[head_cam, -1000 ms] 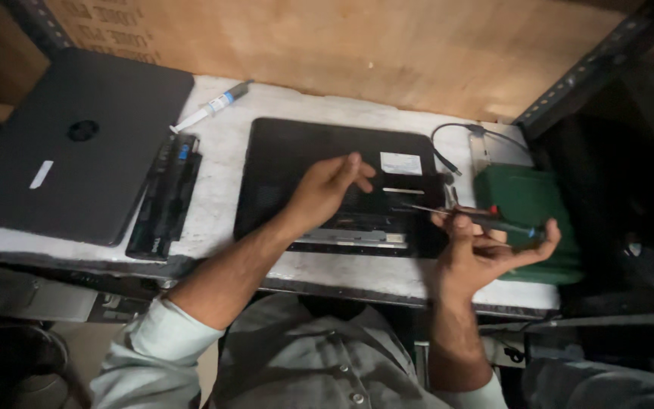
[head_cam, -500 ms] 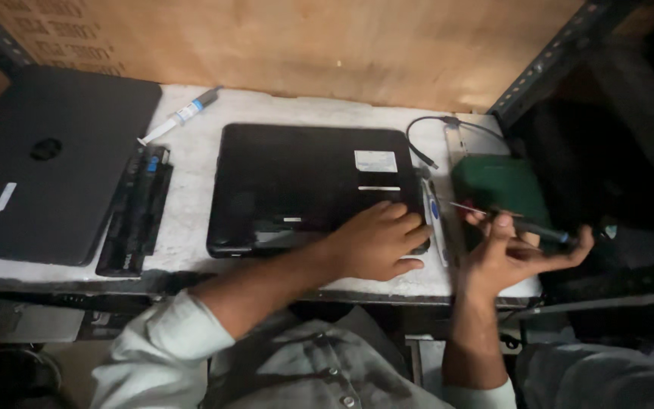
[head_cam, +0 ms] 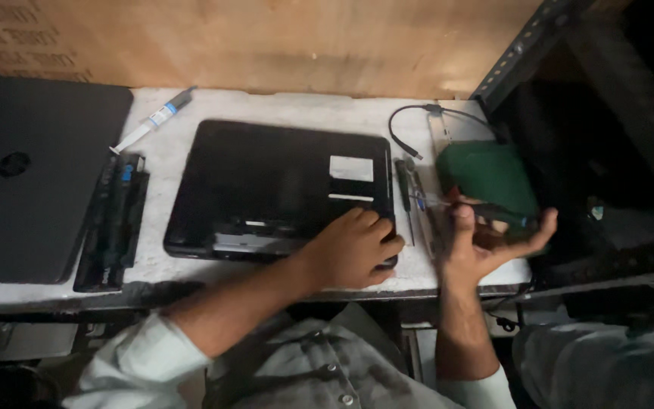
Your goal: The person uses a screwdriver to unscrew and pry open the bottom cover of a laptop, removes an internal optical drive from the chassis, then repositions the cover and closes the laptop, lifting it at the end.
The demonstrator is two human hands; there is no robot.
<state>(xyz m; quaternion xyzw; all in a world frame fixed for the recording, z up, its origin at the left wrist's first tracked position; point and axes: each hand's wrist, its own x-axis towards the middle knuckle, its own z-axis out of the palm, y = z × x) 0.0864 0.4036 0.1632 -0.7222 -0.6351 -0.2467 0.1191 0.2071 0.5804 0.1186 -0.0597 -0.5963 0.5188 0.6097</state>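
Note:
A black laptop (head_cam: 266,182) lies bottom side up in the middle of the white bench (head_cam: 297,106). My left hand (head_cam: 353,248) rests with curled fingers on the laptop's near right corner. To the right of the laptop, my right hand (head_cam: 486,242) holds a dark-handled screwdriver (head_cam: 486,212), its thin shaft pointing left toward the laptop's right edge. More slim tools (head_cam: 406,189) lie on the bench between the laptop and my right hand.
A second closed laptop (head_cam: 32,174) lies at the far left, with two long black battery packs (head_cam: 111,220) beside it. A small syringe tube (head_cam: 153,121) lies at the back. A green pad (head_cam: 490,174) and a black cable (head_cam: 418,125) sit at the right, by a metal rack post (head_cam: 524,49).
My left hand slid from the middle of the laptop down to its near right corner. My right hand stayed at the right with the screwdriver.

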